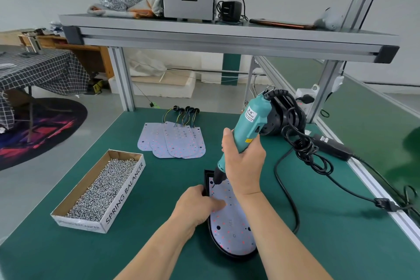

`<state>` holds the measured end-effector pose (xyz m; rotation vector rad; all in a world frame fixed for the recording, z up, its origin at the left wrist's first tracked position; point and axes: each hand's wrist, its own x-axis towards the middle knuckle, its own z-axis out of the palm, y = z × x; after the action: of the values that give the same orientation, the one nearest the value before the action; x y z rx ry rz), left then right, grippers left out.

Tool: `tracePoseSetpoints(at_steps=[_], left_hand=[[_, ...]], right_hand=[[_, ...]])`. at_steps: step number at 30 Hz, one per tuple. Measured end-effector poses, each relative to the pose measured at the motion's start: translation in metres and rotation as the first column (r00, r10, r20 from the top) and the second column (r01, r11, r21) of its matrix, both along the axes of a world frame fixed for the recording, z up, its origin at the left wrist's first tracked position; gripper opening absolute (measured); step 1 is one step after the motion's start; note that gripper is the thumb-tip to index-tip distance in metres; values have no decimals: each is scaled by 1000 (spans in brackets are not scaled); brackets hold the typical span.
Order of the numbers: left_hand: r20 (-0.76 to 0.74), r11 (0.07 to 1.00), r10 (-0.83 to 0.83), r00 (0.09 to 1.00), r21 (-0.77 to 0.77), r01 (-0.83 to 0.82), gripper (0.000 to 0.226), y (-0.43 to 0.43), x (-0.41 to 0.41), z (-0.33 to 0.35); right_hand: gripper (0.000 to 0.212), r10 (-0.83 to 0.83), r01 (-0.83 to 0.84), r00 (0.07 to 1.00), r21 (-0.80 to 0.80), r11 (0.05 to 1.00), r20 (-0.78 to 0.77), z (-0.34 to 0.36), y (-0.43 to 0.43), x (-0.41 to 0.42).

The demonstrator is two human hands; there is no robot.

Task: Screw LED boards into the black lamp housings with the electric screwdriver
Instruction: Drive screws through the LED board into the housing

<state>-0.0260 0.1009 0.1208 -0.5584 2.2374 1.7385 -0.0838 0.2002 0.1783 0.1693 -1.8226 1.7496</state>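
Right grip [244, 166] is holding electric screwdriver [250, 127]; left grip [195, 207], just below, is pinching LED board [231, 229] to black housing [208, 178]; tilted bit is probably needing squaring.

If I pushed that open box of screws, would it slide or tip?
Probably heavy for its size: the cardboard box is well filled with metal screws. It would likely slide, not tip, being low and long. Its thin walls may flex if lifted.
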Motion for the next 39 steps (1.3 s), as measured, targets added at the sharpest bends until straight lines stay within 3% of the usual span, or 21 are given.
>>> tracePoseSetpoints(at_steps=[8, 16, 23, 27, 31, 35, 37, 39], left_hand=[[-18, 1000, 22, 1000, -22, -23, 50, 0, 0, -3], [-2, 1000, -12, 1000, 20, 12, 46, -1, 0, 1], [-7, 1000, -24, 1000, 11, 24, 48, -2, 5, 3], [-32, 999, -30, 999, 18, 30, 43, -9, 5, -3], [-41, 999, -14, 999, 45, 16, 19, -14, 1, -10], [-61, 995, 72, 996, 73, -68, 10, -10, -4, -13], [-66, 990, 120, 991, 80, -114, 10, -7, -6, -14], [-67, 989, 134, 989, 79, -129, 11, -6, -6, -16]], right_hand=[[30, -22, 23, 1000, 53, 998, -5, -3, -8, 1], [33, 83, -83, 997, -44, 996, 0, 8, 3, 11], [8, -13, 3, 996, -110, 994, -87, 48, 49, 15], [26, -169, 178, 984, -184, 967, 65, 38, 114, 10], [32, -284, 328, 915, -120, 937, 285, 10, 181, 2], [43, -332, 401, 795, -29, 916, 508, -24, 222, -5], [53, -357, 411, 746, 32, 911, 562, -37, 232, -7], [49, -389, 421, 717, 86, 903, 578, -49, 238, -9]])
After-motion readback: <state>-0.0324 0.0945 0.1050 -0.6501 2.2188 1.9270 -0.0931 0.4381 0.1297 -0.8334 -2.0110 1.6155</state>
